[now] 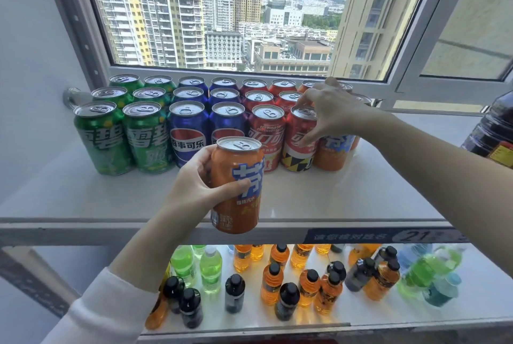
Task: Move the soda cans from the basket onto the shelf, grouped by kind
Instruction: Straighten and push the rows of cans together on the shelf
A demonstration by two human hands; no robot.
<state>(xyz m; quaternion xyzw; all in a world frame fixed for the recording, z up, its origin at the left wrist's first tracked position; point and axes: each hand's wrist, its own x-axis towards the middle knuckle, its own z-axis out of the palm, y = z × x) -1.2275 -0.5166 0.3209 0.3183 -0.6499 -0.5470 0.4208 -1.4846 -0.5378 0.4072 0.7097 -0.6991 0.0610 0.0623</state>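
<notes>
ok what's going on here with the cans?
A person is stocking the shelf. The left grip holds an orange Fanta can in the air in front of the shelf, not yet placed. The right grip pinches the front right Coca-Cola can by its top, beside the shelved Fanta cans. Sprite cans and Pepsi cans stand grouped to the left. The basket is out of view.

my left hand (200, 182): raised, thumb and fingers curled round an upright orange can (238, 185) | left forearm: white-sleeved, rising from below | my right hand (330, 110): reached forward, fingers arched and spread, grip unclear | right arm: bare, outstretched
</notes>
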